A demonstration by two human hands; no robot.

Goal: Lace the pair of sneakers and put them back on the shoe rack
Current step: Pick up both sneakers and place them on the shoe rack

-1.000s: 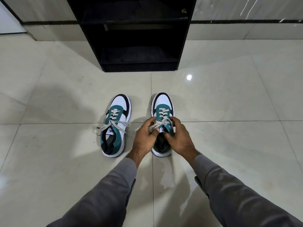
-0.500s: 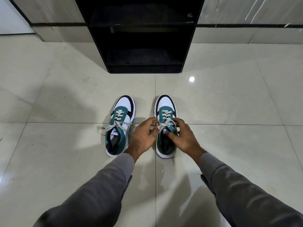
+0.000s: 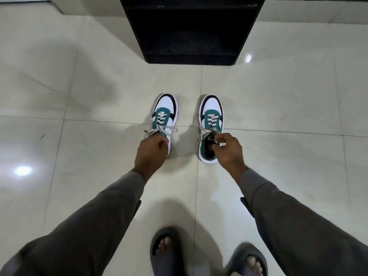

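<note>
My left hand (image 3: pixel 152 149) curls at left sneaker (image 3: pixel 165 114) collar; right hand (image 3: pixel 227 148) pinches right sneaker (image 3: pixel 212 114) tongue; shoes light, laces floppy; grip stiff heel collars; shoe rack (image 3: pixel 191 30) ahead.

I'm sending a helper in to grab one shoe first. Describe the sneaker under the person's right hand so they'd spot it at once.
Start at the black shoe rack against the wall; on the pale tiled floor before it stand two teal, white and black sneakers. Take the right sneaker, beside the floor's grout line, where the right hand pinches its lace. Unlike the left sneaker, its dark opening shows uncovered.
</note>
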